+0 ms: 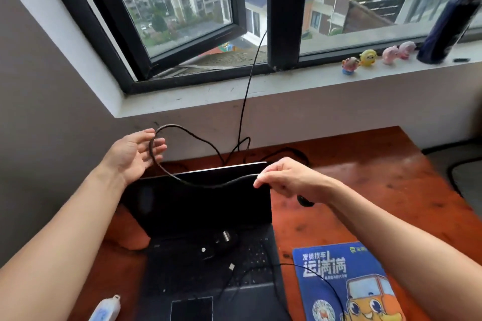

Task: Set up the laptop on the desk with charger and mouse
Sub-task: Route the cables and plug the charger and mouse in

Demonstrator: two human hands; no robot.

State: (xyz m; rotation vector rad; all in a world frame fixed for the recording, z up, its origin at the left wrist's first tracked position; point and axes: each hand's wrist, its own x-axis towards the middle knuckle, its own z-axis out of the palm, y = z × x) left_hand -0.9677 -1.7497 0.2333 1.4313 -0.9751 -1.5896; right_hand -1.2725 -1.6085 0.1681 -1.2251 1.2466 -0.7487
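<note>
At the near edge of the reddish-brown wooden desk [365,164], left of centre, lies a small white tube with blue print [105,310]. To its right an open black laptop [208,255] takes the middle of the near edge, its dark screen upright and facing the person. On its keyboard sit a black plug adapter with metal prongs [221,241] and a thin black cable ending in a small silver connector [231,266]; that thin cable trails right onto a blue rectangular mouse pad printed with an orange cartoon truck [347,284] at the near right edge.

Above the laptop's lid, a thick black charger cable [182,180] sags between both hands. The left hand [135,154] is raised near the left edge, fingers spread apart, the cable looped over them and not gripped. The right hand [289,177] pinches the cable between thumb and fingertips just beside the screen's top right corner; a small dark rounded part shows below that hand, and I cannot tell what it is.

More black cable coils at the desk's far edge, one strand rising to the black-framed window [283,21], whose left pane stands ajar. On the white sill [260,96], far right, stand four small cartoon figurines [367,58] and a tall dark blue bottle [448,21]. Grey wall borders the left; apartment buildings show outside.
</note>
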